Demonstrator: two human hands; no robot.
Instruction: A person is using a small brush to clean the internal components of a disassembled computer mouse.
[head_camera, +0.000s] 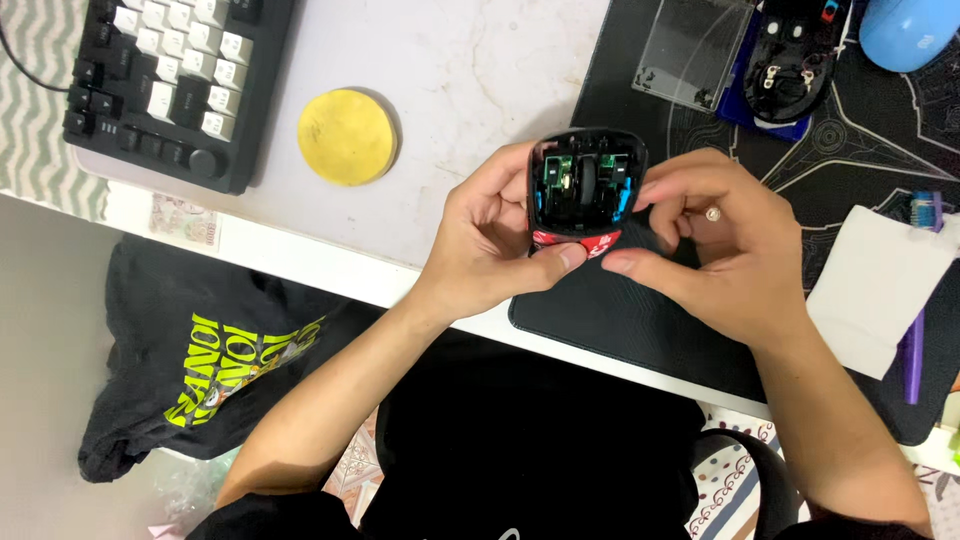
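Note:
Both my hands hold an opened black computer mouse (585, 180) over the near edge of a black mouse mat (640, 320). Its top shell is off, showing green circuit boards, a scroll wheel and blue parts inside. My left hand (490, 240) grips its left side, with the thumb on a red patterned piece at the mouse's near end. My right hand (725, 240) grips the right side, thumb meeting the left one at that red piece.
A black and white keyboard (165, 80) lies far left, a yellow round disc (347, 136) beside it. Far right sit a clear plastic cover (695, 45), another opened mouse shell (795, 60), a blue mouse (910, 30), a white tissue (880, 290) and a purple toothbrush (912, 350).

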